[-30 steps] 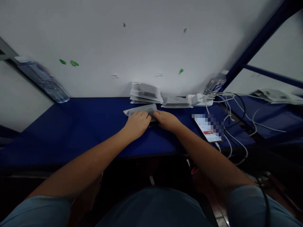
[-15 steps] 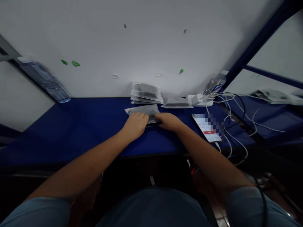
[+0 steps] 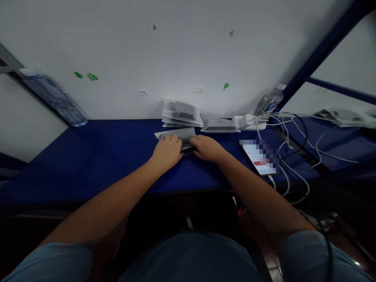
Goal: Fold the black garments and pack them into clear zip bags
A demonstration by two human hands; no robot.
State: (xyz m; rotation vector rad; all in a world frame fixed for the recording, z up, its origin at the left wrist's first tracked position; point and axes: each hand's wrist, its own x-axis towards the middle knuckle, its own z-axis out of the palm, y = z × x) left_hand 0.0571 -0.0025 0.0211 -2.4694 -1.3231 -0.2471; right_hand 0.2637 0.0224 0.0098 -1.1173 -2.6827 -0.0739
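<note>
A frosted plastic pouch (image 3: 185, 134) with something flat and dark inside lies on the blue table, its dark near edge towards me. My left hand (image 3: 168, 150) is closed on the pouch's left part, fingers curled over the top. At its right end my right hand (image 3: 207, 147) grips the near corner, fingers bent and pressed together. What the fingertips do underneath is hidden. Just behind stands a stack of similar pouches (image 3: 181, 114) against the wall, and a further single pouch (image 3: 221, 125) lies to its right.
On the right, a phone (image 3: 260, 158) lies plugged into a white cable, near a power strip (image 3: 249, 122) and tangled cables (image 3: 284, 147). Plastic bottles lean at the left (image 3: 55, 98) and the right (image 3: 270, 100). The blue table (image 3: 96, 156) ends close to my body.
My right hand has shifted slightly left along the pouch, and its fingers sit closer to my left hand. The pouch lies a little flatter. The view has tilted slightly.
</note>
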